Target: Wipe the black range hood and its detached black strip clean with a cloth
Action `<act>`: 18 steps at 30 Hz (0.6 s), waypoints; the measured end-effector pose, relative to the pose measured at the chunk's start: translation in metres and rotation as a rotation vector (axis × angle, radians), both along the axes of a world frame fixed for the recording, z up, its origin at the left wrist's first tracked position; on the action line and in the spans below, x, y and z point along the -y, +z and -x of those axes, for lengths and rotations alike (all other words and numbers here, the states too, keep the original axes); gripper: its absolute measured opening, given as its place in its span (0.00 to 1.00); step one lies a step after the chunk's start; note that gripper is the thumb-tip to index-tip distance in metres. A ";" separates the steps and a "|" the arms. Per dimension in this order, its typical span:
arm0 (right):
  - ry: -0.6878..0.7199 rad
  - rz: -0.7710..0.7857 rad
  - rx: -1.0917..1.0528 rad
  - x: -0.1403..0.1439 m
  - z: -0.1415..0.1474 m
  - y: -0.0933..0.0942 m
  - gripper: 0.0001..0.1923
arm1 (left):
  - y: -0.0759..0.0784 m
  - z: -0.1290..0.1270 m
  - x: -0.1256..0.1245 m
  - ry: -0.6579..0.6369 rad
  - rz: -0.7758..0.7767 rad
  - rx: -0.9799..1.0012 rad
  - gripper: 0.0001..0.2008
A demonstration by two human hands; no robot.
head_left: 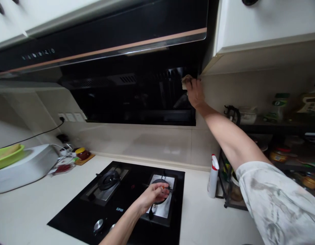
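My right hand (195, 92) is stretched up to the right part of the range hood's black glossy panel (137, 98). Its fingers are closed on a crumpled beige cloth (186, 81), which is pressed against that panel. Low in front of me, my left hand (157, 193) hovers above the right burner (159, 204) of the black gas hob (133, 194). Its fingers are loosely curled and a little apart, with no object plainly in them. A small orange spot shows by the thumb, too small to name. The hand hides part of the burner.
A white spray bottle (213, 177) with a red-trimmed head stands right of the hob, beside a dark rack (230, 200) of jars. At left are a white appliance (27, 166), a green basin (9, 156) and a yellow-lidded jar (82, 153). A white cabinet (269, 23) overhangs at right.
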State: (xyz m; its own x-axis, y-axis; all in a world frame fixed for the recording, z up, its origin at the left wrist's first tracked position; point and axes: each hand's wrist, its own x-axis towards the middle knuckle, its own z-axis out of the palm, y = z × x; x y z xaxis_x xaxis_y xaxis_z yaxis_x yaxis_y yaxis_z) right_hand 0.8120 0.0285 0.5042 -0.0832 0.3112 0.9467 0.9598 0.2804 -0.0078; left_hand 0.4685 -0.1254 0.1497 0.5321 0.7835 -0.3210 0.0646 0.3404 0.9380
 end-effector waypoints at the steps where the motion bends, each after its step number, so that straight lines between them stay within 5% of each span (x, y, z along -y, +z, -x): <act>1: -0.028 0.000 -0.047 0.001 -0.001 -0.009 0.25 | -0.002 -0.001 0.000 -0.009 0.001 -0.003 0.34; 14: -0.175 0.335 0.113 0.041 -0.006 -0.089 0.25 | -0.009 -0.001 0.013 -0.036 0.027 0.027 0.35; 18: -0.174 0.439 0.160 0.054 0.001 -0.127 0.23 | -0.011 0.001 0.018 -0.044 0.033 0.025 0.36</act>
